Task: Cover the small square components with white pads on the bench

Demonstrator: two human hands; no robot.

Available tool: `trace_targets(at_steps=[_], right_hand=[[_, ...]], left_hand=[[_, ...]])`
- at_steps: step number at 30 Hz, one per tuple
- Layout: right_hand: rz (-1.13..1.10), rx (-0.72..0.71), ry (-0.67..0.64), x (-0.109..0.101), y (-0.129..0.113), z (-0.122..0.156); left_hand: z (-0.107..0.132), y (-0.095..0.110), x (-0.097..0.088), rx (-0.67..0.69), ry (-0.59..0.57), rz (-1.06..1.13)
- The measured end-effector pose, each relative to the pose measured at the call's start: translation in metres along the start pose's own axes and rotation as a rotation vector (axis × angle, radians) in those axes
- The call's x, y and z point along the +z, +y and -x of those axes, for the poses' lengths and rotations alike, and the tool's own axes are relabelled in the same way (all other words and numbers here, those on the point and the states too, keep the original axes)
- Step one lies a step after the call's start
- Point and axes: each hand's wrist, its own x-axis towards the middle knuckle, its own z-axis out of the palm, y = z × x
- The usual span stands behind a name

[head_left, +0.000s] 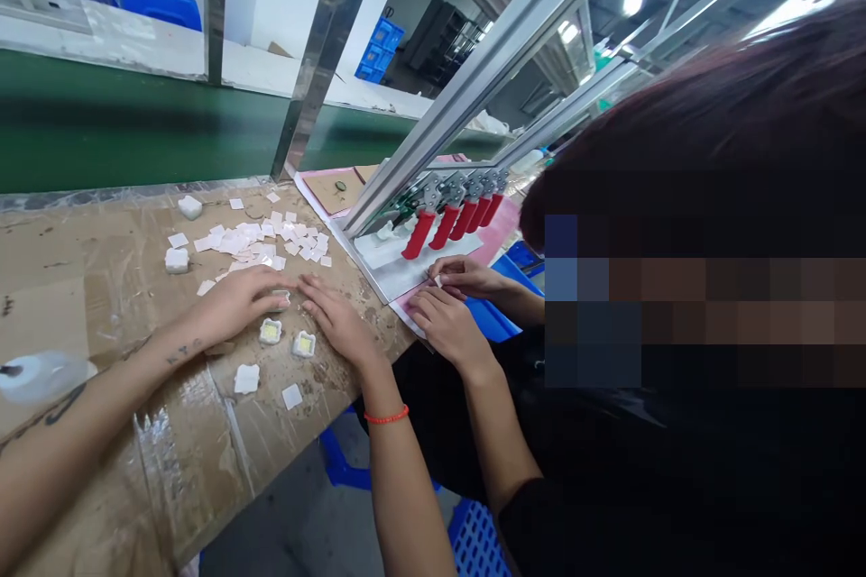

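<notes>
My left hand (236,302) lies flat on the cardboard-covered table, its fingertips reaching over a small white square piece (280,299). My right hand (340,322), wearing a red bead bracelet (386,415), rests open just beside it with nothing in it. Two white square holders with yellow centres (271,331) sit just below my fingers, and a loose heap of white square pieces (257,243) lies beyond my hands. Other white pieces (247,379) lie nearer the table's edge.
A co-worker with dark hair on the right holds a small white piece in both hands (453,297). Several red-handled toggle clamps (446,216) stand on a metal-framed fixture. Aluminium frame rails (474,99) rise past the table, and blue crates (504,306) sit below it.
</notes>
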Motion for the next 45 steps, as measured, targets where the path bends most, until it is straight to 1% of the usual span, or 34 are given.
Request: trace_targets(at_steps=[3,6,11,17,22,28,30,34,36,39,42,45], right_hand=[[-0.027,-0.046,-0.063,0.002,-0.001,-0.004],[-0.035,-0.079,-0.091,-0.004,-0.004,0.001],[-0.017,-0.098,-0.091,-0.017,-0.011,0.014],[0.045,-0.062,-0.076,-0.017,-0.016,0.017],[0.062,-0.032,-0.105,-0.019,-0.018,0.007],[0.01,0.019,-0.132,-0.021,-0.021,-0.009],[-0.016,0.048,-0.106,-0.023,-0.023,-0.012],[-0.095,0.091,0.005,-0.027,-0.033,-0.017],[-0.132,0.084,0.036,-0.026,-0.04,-0.024],[-0.154,0.039,0.018,-0.022,-0.045,-0.035],[-0.151,-0.02,-0.02,-0.02,-0.044,-0.043],[-0.147,-0.06,-0.015,-0.022,-0.039,-0.04]], left_hand=[[0.0,-0.005,0.002,0.002,-0.067,0.003],[0.0,-0.009,0.001,-0.004,-0.101,-0.004],[-0.001,-0.012,0.004,-0.035,-0.102,-0.041],[-0.001,-0.01,0.006,-0.067,-0.087,-0.089],[0.0,-0.007,0.008,-0.077,-0.066,-0.126],[0.0,-0.003,0.011,-0.122,-0.026,-0.133],[0.0,-0.003,0.012,-0.15,-0.011,-0.116],[0.0,-0.004,0.016,-0.172,0.011,-0.066],[0.0,-0.005,0.017,-0.172,0.017,-0.047],[0.0,-0.008,0.019,-0.164,0.027,-0.031],[-0.001,-0.01,0.02,-0.154,0.032,-0.029],[0.0,-0.01,0.019,-0.136,0.032,-0.038]])
